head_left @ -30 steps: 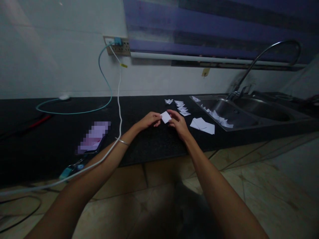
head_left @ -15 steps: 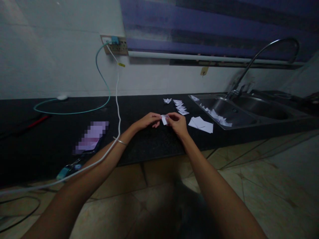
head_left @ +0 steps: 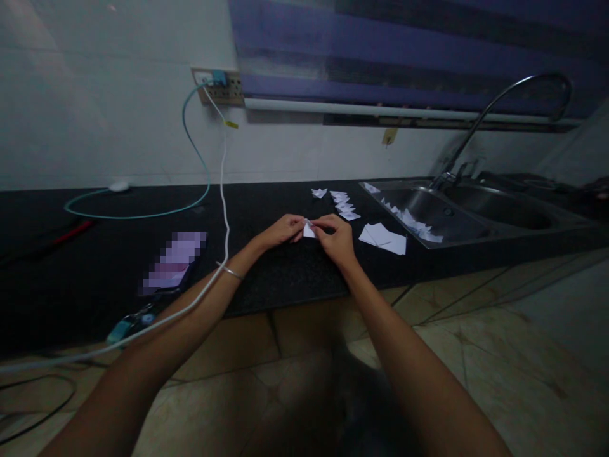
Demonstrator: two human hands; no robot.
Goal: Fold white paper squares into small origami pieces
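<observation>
The steel sink [head_left: 469,223], set in the right part of the dark counter [head_left: 285,279], is the landmark. Well to its left, near the front of the counter, the small folded paper [head_left: 309,232] is held between two bare hands. The left hand [head_left: 284,230], on the side farther from the sink, pinches the paper's left edge between thumb and fingertips, its other fingers curled. The right hand [head_left: 337,238], on the sink side, pinches the paper from the right with thumb and forefinger, its remaining fingers bent in. Just left of the sink's near corner lie loose white sheets [head_left: 387,240], overlapping one another. Farther back, also left of the sink, an overlapping row of folded papers [head_left: 346,206] runs toward the wall, with a single folded piece [head_left: 319,192] beside its far end. More folded white pieces [head_left: 413,222] line the sink's left side, and another lies on its far left corner. The curved faucet [head_left: 499,101] rises behind the sink. Well apart to the sink's left, beyond the left hand, lie a phone [head_left: 176,257] with a blurred screen and a teal item [head_left: 120,330] just in front of it. A white cable [head_left: 225,222] passes across the left forearm, above a metal bracelet [head_left: 232,273] at the wrist.
</observation>
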